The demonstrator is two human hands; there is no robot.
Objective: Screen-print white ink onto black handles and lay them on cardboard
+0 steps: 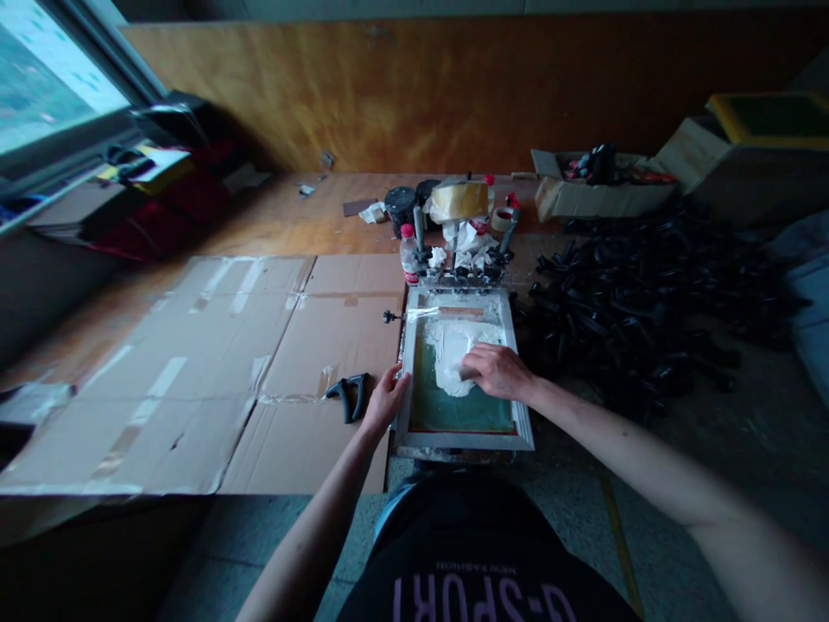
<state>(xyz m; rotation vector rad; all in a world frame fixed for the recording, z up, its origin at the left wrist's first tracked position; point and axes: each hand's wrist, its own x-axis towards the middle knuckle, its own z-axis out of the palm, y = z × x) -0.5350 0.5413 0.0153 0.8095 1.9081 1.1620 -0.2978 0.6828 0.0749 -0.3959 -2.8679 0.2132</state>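
Note:
In front of me lies a screen printing frame (525, 426) with a pale metal rim and a green mesh. White ink (453, 345) is spread thickly over the mesh's upper middle. My right hand (498, 370) is closed on a small scraper (467, 373), mostly hidden by the fingers, with its edge in the ink. At the frame's left rim, my left hand (387, 397) has its fingers and thumb closed about the edge. A black curved plastic handle (351, 396) lies on the cardboard just left of that hand.
Flattened cardboard (272, 337) covers the table on the left. Behind the frame stand the clamp (461, 278), a red-capped bottle (408, 252), black tubs (400, 204) and a tape roll (503, 218). A heap of black plastic parts (622, 294) fills the right side, below an open carton (602, 197).

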